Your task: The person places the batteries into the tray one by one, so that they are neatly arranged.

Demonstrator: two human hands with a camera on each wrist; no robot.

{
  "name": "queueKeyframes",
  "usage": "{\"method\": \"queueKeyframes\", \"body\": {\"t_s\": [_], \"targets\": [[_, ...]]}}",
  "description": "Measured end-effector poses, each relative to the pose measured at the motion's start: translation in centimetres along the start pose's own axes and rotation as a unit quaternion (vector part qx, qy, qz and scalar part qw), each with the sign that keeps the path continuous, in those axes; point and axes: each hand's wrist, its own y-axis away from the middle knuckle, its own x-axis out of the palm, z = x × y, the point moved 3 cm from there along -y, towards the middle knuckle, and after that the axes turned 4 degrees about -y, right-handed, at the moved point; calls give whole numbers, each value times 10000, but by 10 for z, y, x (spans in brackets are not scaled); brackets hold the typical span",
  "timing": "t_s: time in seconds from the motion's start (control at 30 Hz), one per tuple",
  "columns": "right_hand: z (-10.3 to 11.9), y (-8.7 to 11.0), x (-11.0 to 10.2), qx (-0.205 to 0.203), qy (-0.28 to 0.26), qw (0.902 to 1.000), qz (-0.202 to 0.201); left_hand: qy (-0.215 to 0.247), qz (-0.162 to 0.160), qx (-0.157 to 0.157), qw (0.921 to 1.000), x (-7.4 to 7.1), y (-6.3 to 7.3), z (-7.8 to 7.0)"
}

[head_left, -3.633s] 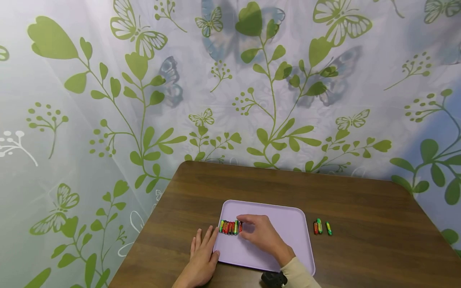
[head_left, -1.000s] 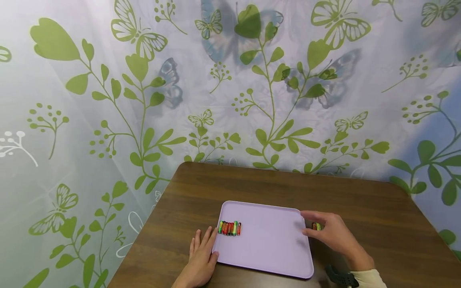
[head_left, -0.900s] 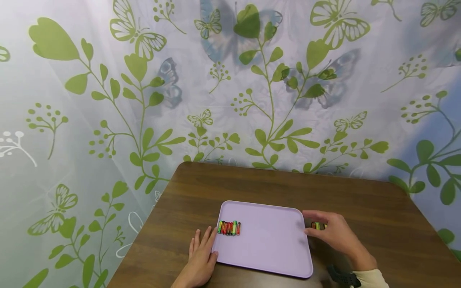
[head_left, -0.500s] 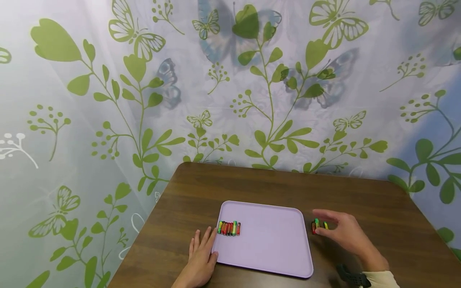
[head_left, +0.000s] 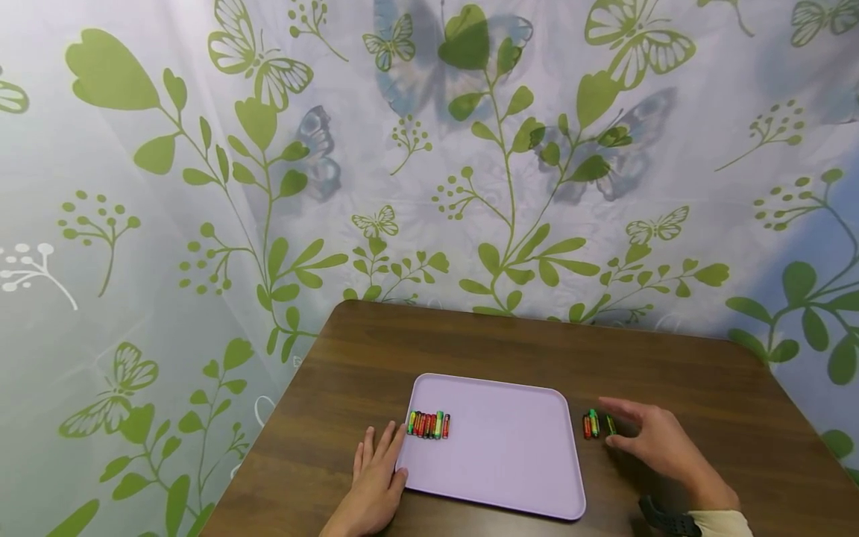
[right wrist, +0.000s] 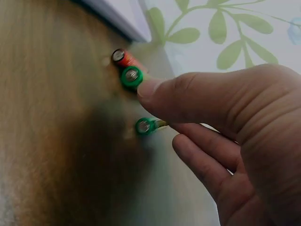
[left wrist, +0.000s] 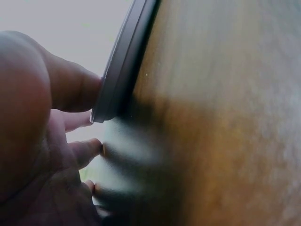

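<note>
My left hand [head_left: 372, 477] lies with straight fingers against the left edge of a lilac tray [head_left: 503, 447]; in the left wrist view its thumb [left wrist: 75, 87] touches the tray's rim [left wrist: 124, 66]. At the tray's left side lies a row of several red and green batteries [head_left: 427, 425]. On the table to the right, a red battery [head_left: 587, 426] and a green battery [head_left: 594, 423] lie side by side. A second green battery [right wrist: 145, 126] lies apart from them. Over it hovers my right hand [head_left: 661, 440], thumb and fingers spread apart, holding nothing.
The brown wooden table [head_left: 705, 388] extends around the tray. Behind it hangs a pale curtain [head_left: 429, 246] printed with green leaves and butterflies. A dark band [head_left: 667, 518] sits on my right wrist, by the sleeve [head_left: 721, 523].
Earlier my right hand was at the battery row, where a red battery now lies at the right end. Since then it has moved right, past the tray's edge to the lone green battery.
</note>
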Motion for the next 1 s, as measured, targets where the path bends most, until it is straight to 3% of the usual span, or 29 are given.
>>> {"method": "queueKeyframes", "body": {"t_s": [0.4, 0.6, 0.77, 1.0], "targets": [[-11, 7, 6, -174, 210, 9984, -504, 6, 36, -69, 10000, 0, 1, -2], [-10, 11, 5, 6, 310, 9982, -522, 36, 54, -102, 9999, -1, 2, -2], [-2, 11, 6, 13, 162, 9984, -544, 81, 81, -119, 9999, 0, 2, -1], [22, 4, 10, -365, -340, 9959, -758, 88, 81, -88, 9999, 0, 2, -1]]}}
